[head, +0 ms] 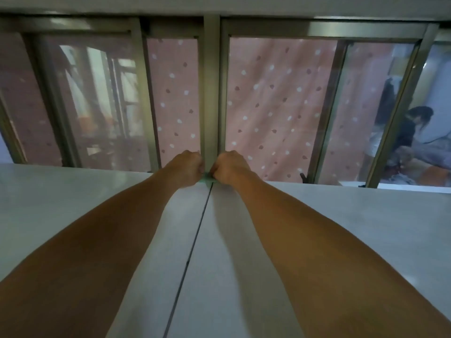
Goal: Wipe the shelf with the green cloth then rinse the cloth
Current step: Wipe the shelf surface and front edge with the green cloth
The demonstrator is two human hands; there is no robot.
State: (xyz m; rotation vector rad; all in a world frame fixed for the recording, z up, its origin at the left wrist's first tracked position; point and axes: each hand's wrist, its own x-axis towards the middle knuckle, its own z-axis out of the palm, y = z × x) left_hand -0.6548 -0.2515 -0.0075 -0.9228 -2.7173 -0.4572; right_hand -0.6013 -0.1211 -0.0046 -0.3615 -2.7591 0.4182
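Pale grey-white, smooth and faintly glossy, the flat shelf top (73, 203) fills the lower part of the view. A thin dark seam (195, 240) runs down it from the far edge towards the camera. Beyond the far edge stands a window with dull metal frames. Its broad central upright post (211, 93) rises almost straight above the far end of the seam.

Two bare forearms reach out across the shelf, one on each side of the seam, and meet at the foot of the post. The left hand (189, 168) lies just left of the post's base and the right hand (230, 167) just right of it, knuckles turned towards each other and nearly touching. Both hands are clenched, their fingers (201, 167) curled under and gripping a crumpled green cloth (207, 179). Only a small wedge of the cloth shows, between and under the two hands. It lies on the far edge of the shelf, right at the base of the post, where the seam ends. The rest of it is hidden beneath the hands.

On both sides of the post, behind the glass, hangs a pink curtain printed with white and dark spots (273, 106). Left of the post, further panes carry blurred reflections of frames and light. Far to the right of the post, through another pane, a dark-haired person in dark clothing (412, 132) sits bent forward.
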